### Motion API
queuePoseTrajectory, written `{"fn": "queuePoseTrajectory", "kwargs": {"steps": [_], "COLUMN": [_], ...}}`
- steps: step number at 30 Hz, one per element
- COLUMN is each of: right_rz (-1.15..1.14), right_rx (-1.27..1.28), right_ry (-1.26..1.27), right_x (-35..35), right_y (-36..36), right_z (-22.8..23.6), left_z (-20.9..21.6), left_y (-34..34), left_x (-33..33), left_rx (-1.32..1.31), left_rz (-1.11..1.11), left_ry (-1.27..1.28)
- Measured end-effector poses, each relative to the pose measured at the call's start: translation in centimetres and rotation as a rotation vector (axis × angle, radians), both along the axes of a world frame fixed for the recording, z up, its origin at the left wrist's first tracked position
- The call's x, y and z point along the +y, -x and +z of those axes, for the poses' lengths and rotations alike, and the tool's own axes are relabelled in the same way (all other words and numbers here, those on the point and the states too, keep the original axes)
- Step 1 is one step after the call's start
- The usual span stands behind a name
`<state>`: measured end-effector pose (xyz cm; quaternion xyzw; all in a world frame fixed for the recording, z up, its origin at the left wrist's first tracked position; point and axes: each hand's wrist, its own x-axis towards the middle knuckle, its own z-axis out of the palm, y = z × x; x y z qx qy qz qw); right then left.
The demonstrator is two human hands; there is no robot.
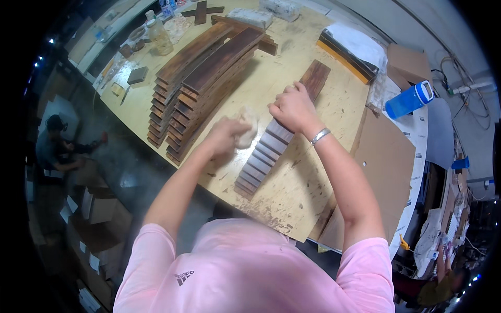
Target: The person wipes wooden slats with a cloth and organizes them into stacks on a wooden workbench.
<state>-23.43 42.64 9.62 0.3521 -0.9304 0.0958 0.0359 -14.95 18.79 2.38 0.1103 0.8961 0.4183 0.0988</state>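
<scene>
Stepped wooden-slat stack (263, 154) lies diagonally on the plywood worktop (297, 47), directly in front of the body, its pale, staggered faces toward the person and its brown upper end pointing away. Right hand (297, 108): fingers bent over the stack, thumb side along its left edge, closed on it from above. Left hand (229, 136): fingers curled around a pale cloth (248, 127), just beside the stack's left side; motion blur leaves the exact finger closure uncertain, and contact between cloth and slats cannot be confirmed.

For sound execution, keep the right-hand hold firm enough that the slats do not slide out of their stagger. Keep the cloth bunched inside the fingers, since a loose fold could catch on the step edges. Light, even pressure along each step seems advisable; a hard sideways push could skew the stack.

Outward to the left stand two stacks of dark slats (224, 58), near each other, with stepped near ends. To the right are a cardboard sheet (383, 172) and, beyond it, a blue water bottle (406, 103), tilted.
</scene>
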Motion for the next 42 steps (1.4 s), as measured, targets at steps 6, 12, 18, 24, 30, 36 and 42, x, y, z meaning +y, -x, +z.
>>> {"fn": "queuePoseTrajectory", "kwargs": {"steps": [6, 12, 18, 24, 30, 36, 42], "right_rz": [-0.017, -0.031, -0.027, -0.045, -0.035, -0.023, -0.039], "right_rx": [-0.022, -0.018, 0.005, -0.041, 0.008, -0.049, -0.056], "right_ry": [0.043, -0.029, -0.041, 0.038, 0.015, 0.020, 0.070], "right_x": [-0.1, 0.4, 0.4, 0.1, 0.0, 0.3, 0.3], "right_y": [-0.2, -0.1, 0.2, 0.0, 0.3, -0.2, -0.7], "right_z": [0.2, 0.4, -0.2, 0.1, -0.2, 0.6, 0.7], "left_z": [2.5, 5.4, -2.6, 1.7, 4.4, -5.0, -2.9], "left_y": [-6.9, -3.3, -5.5, -14.6, -1.0, 0.7, -19.3], "left_x": [-6.6, -3.2, -1.9, -8.9, 1.6, 0.8, -8.2], "left_rx": [-0.251, 0.146, 0.199, 0.010, 0.668, 0.338, 0.232], "left_rz": [-0.290, -0.173, -0.226, 0.166, 0.176, 0.232, 0.555], "left_ry": [0.545, 0.291, 0.301, 0.459, 0.427, 0.686, 0.651]}}
